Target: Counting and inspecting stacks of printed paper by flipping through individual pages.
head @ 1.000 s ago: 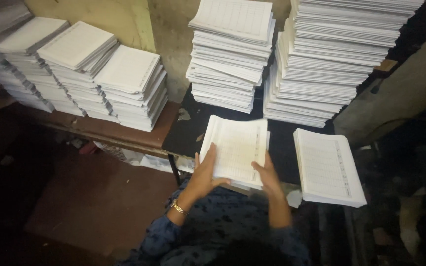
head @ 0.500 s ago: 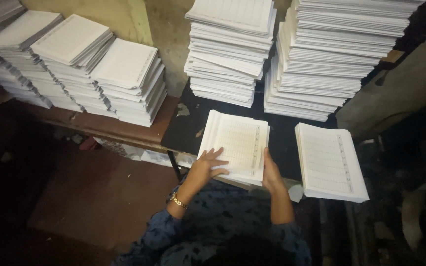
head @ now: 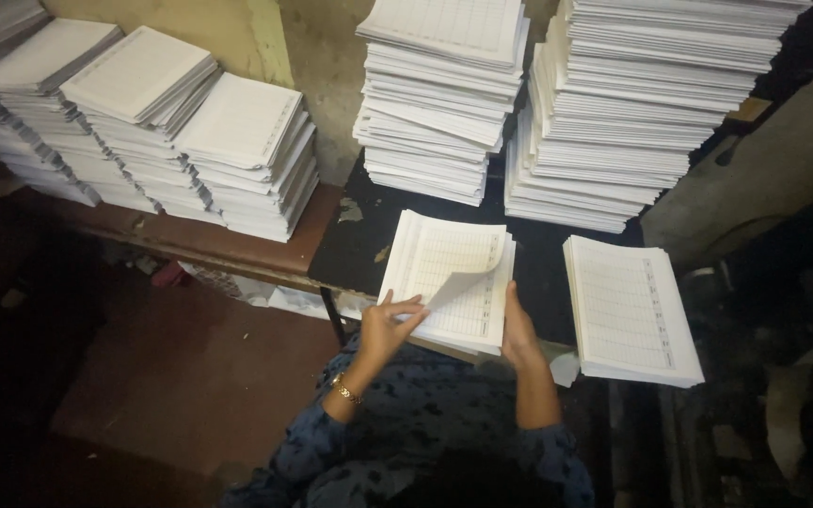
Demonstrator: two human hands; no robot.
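— That top sheet (head: 468, 282) worries me. It's curled up off the small pile of ruled sheets (head: 449, 282), and the pile already hangs a little over the near edge of the black table (head: 355, 246). I'd guess a sideways tug could drag the sheets under it askew, or tip the whole pile into the person's lap

— Which hand has the sheet?

— The left hand (head: 388, 325), at the pile's near left corner. Fingers partly curled, thumb and forefinger closed on the lifted sheet's edge, the other fingers loose. The right hand (head: 518, 329) is at the pile's near right edge, laid flat against its side with the fingers together, steadying it as far as I can judge. Whether it grips anything, I can't tell

— Anything else that could go?

— The two tall stacks (head: 444, 103) just behind the pile, against the wall. Their layers lie uneven, so a knock to the table might set them sliding forward onto it. And the second low pile (head: 630, 310), right of the first one, juts past the table edge too, so an elbow could sweep it off

— And the stacks on the brown bench (head: 228, 246)?

— Those fanned stacks (head: 247, 155) sit well left of the pile, out of reach of either hand, so I'd not fret over them
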